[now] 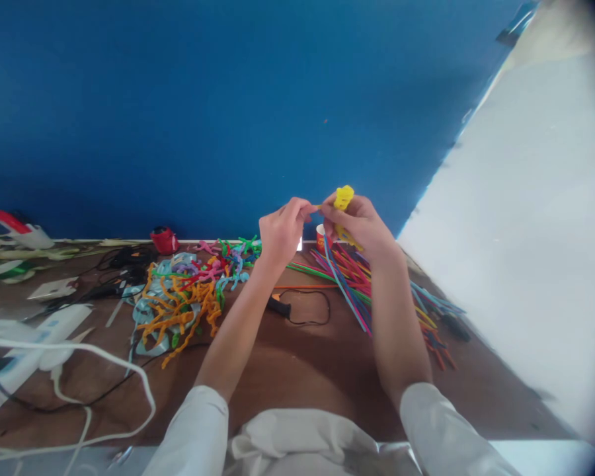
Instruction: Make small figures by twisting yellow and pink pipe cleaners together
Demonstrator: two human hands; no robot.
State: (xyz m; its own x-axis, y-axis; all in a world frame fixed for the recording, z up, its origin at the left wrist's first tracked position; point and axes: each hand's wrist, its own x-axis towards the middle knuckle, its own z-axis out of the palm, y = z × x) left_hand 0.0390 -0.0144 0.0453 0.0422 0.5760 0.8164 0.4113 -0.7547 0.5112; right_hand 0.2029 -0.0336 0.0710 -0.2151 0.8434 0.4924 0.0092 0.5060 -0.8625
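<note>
From where I stand, the far left of the brown table (297, 377) has a white holder (38, 238) with something red in it, and nearer lies a white power strip (72, 318), a white cable (153, 400) looping in front. Next comes a red pot (164, 242) by the blue wall (218, 119), then a tangle of crinkled orange stems (178, 314), with pale blue ribbon (151, 346) among it and small colourful twisted pieces (235, 259) beside it. The left hand (281, 231) is raised over the table, thumb and forefinger pinching the end of a thin yellow strand (318, 207). Below, between the forearms, lies a black and orange tool (279, 306). A red cup (320, 238) stands near the wall. The strand leads to a bunched yellow piece (344, 197), up in the air in the right hand (364, 221), whose thumb and forefinger press together on it; I can't tell how its other fingers sit. Farther right, straight coloured stems (350, 281) fan out under the right forearm, towards a white surface (525, 231)
</note>
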